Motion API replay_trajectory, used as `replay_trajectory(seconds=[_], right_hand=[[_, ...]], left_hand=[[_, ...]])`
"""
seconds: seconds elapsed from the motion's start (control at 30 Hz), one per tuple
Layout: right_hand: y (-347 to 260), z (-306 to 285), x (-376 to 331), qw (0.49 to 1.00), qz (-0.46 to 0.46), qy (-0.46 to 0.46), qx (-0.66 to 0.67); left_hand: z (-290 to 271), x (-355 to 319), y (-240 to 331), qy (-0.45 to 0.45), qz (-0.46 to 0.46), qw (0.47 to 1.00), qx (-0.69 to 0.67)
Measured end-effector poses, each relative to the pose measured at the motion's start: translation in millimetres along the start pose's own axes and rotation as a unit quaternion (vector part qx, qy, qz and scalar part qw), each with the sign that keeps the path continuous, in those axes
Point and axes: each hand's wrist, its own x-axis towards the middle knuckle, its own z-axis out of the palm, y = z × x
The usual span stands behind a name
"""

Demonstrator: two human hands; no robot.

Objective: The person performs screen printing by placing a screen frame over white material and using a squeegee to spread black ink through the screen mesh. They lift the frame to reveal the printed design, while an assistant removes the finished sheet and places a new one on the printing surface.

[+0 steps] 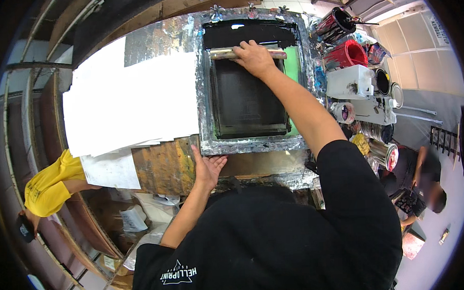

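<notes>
My right hand (253,58) is closed over the wooden handle of a squeegee (221,54), which lies crosswise near the far end of a screen printing frame (202,105). Dark ink covers the mesh (248,96) below the squeegee, and a thicker black band of ink (248,34) spreads beyond it. Green stencil shows along the mesh's right side. At the frame's near left corner is my left hand (208,169), palm up with its fingers spread and the thumb beside the frame's edge. Whether it touches the frame I cannot tell.
A stack of white paper sheets (133,102) covers the table's left part. Ink cans, a red bucket (345,54) and white jerrycans (348,83) line the right side. A person in yellow (54,177) is at far left, another person in black (422,176) at far right.
</notes>
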Motion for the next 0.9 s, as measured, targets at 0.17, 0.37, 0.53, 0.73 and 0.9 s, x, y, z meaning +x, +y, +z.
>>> replay_trajectory(seconds=[0.17, 0.37, 0.53, 0.73, 0.9], right_hand=[[-1, -37, -20, 0.993, -0.041, -0.094, 0.059], [-123, -101, -186, 0.984, 0.026, -0.147, 0.099], [-168, -151, -213, 0.999, 0.015, 0.022, -0.034], [-158, -226, -151, 0.973, 0.024, 0.205, -0.103], [-147, -259, -107, 0.952, -0.022, 0.28, -0.119]], left_hand=[[-12, 5, -6, -0.024, 0.026, 0.999, -0.006], [-11, -13, -2, -0.069, 0.076, 0.995, 0.0], [-6, -52, 17, -0.153, 0.166, 0.974, 0.014], [39, -81, 68, -0.364, 0.419, 0.827, 0.088], [21, 8, 43, 0.137, 0.482, 0.441, 0.745]])
